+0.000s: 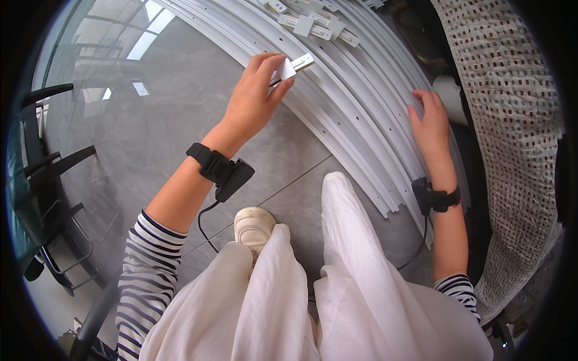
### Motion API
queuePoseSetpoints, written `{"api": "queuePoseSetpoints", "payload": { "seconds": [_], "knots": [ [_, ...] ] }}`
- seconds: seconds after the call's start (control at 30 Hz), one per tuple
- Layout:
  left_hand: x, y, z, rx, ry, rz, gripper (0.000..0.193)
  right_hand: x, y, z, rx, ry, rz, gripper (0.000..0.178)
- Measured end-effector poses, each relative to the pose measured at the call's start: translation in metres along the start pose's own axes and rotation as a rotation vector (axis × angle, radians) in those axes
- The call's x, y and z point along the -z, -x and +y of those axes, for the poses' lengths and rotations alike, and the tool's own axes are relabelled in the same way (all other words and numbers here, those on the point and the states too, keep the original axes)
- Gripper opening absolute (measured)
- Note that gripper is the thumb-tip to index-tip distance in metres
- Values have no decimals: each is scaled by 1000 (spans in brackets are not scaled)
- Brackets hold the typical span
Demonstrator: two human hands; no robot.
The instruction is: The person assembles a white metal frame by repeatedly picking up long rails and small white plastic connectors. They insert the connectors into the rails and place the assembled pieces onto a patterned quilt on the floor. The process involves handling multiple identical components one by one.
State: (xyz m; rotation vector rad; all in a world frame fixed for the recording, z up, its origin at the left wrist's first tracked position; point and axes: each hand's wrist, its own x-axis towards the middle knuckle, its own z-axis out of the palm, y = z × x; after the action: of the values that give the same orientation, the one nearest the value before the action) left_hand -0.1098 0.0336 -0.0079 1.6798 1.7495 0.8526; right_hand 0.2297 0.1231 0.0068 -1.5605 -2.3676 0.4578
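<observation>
One white connector (287, 69), upper centre: left hand (251, 99) fingers clamp it; a slack pinch could drop it onto the white rails (355, 120). The right hand (430, 129), centre right: fingers apart.

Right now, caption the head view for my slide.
Left hand holding a small white fitting, right hand by long white rails.

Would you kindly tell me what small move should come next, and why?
I would probably lower the connector toward the rails: the left hand already pinches it near their edge, while the right hand, at their other side, seems to grip nothing.
</observation>
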Motion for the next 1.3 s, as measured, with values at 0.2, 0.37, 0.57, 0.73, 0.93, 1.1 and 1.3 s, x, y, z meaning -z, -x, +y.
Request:
{"api": "queuePoseSetpoints", "payload": {
  "seconds": [0.2,0.37,0.57,0.73,0.93,1.1,1.3],
  "knots": [
    [-2,2,3,-7,54,-20,37,-5,-18,13,-108,-36,10,24],
    [0,4,2,6,39,-32,37,-2,-34,31,161,66,66,20],
    [0,9,1,61,109,-44,37,-7,-39,22,196,45,-36,14],
    [-1,10,1,39,113,-44,37,-17,-30,14,206,50,89,16],
    [-3,9,-1,78,156,-32,37,-12,-16,4,145,19,197,17],
    [-5,10,-2,111,169,14,38,7,-6,-17,201,43,308,17],
    [16,5,3,176,663,184,44,29,24,-54,171,-150,157,16]
  ]
}}
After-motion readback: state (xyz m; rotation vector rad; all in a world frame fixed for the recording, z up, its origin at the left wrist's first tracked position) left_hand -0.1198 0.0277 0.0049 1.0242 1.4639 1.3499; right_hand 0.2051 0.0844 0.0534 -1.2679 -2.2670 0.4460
